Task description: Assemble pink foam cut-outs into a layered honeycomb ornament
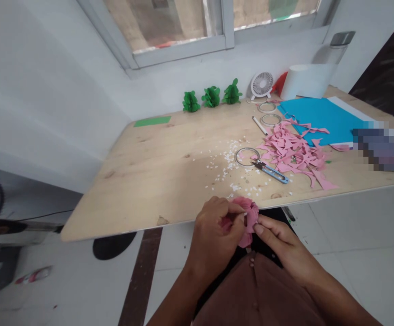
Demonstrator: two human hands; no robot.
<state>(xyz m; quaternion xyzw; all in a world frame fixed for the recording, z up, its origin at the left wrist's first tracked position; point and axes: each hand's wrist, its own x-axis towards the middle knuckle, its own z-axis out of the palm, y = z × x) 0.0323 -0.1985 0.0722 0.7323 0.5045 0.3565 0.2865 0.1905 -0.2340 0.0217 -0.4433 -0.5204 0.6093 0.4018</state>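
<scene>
A pink paper flower is held between both hands just in front of the near edge of the wooden table. My left hand is closed around its left side, fingers pinched at the top. My right hand grips its right side with thumb and fingers. Most of the flower is hidden by my fingers.
On the table lie blue thread snips, a pile of pink paper scraps, white paper bits, metal rings, blue paper sheets, three green paper trees, a small white fan and a green slip.
</scene>
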